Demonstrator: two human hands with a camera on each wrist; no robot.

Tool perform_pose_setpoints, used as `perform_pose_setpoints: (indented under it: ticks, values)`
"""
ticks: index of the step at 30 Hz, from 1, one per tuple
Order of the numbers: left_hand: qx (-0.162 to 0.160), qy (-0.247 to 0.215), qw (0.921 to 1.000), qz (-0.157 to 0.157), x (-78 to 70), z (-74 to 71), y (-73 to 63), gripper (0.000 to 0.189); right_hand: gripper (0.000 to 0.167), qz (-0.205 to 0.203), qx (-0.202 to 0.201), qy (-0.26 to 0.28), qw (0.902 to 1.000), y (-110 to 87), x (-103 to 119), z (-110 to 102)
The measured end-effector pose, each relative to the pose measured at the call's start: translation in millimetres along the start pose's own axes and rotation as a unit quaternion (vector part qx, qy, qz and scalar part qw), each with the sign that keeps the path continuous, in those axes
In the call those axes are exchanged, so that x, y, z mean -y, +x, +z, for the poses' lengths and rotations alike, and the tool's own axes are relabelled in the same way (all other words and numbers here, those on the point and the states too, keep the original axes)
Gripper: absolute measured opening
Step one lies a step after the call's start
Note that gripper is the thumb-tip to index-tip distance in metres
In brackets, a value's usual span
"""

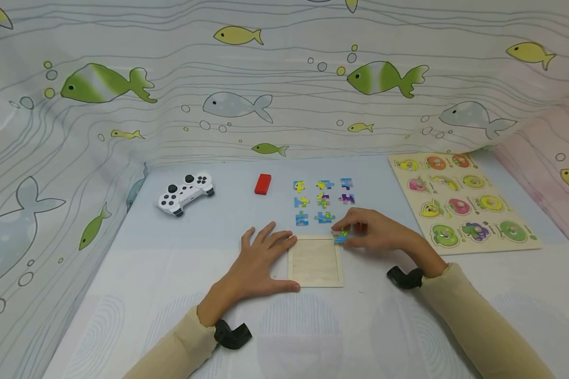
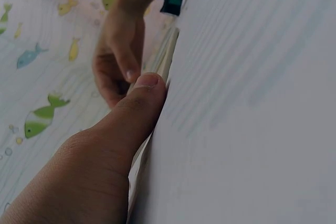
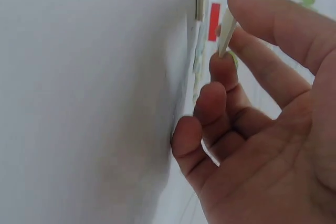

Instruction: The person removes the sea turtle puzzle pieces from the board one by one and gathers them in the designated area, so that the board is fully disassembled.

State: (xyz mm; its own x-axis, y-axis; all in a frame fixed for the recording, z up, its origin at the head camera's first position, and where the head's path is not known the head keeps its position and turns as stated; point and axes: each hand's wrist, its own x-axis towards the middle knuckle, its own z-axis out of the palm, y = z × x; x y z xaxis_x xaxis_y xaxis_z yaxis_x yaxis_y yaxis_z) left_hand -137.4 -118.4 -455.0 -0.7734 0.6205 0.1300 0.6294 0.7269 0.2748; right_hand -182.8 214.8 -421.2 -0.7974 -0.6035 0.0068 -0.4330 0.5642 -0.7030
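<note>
My right hand [image 1: 376,230] pinches a jigsaw piece [image 1: 341,236] between thumb and fingers, over the top right corner of a square wooden puzzle tray [image 1: 315,262]. Seen edge-on in the right wrist view, that jigsaw piece [image 3: 227,31] is thin and pale. My left hand [image 1: 261,263] lies at the tray's left side with fingers spread, the thumb at its lower left corner and a fingertip at the upper left. In the left wrist view the thumb [image 2: 126,116] rests along the tray's edge. Behind the tray, several loose jigsaw pieces [image 1: 324,217] lie in rows, blue, yellow and purple.
A white game controller [image 1: 186,193] lies at the back left, with a red block [image 1: 263,184] to its right. On the right lies a wooden fruit puzzle board [image 1: 464,202]. A fish-patterned curtain [image 1: 284,79] rises behind the table.
</note>
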Motion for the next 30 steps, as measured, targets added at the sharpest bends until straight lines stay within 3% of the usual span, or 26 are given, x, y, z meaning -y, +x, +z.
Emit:
perform_pose_setpoints:
  ticks: [8, 14, 30]
  values:
    - [-0.002, 0.001, 1.0, 0.002, 0.3, 1.2, 0.0, 0.098, 0.035, 0.02, -0.042, -0.003, 0.9989, -2.4, -10.4, -7.5]
    - [-0.006, -0.003, 1.0, 0.004, 0.4, 2.0, -0.6, 0.098, 0.036, 0.047, -0.056, -0.015, 0.9972, -3.5, -15.1, -10.6]
    - [-0.008, 0.002, 0.9999, 0.008, -0.2, 1.6, -1.2, 0.098, 0.036, 0.068, -0.086, -0.046, 0.9929, 1.4, -22.5, -6.8]
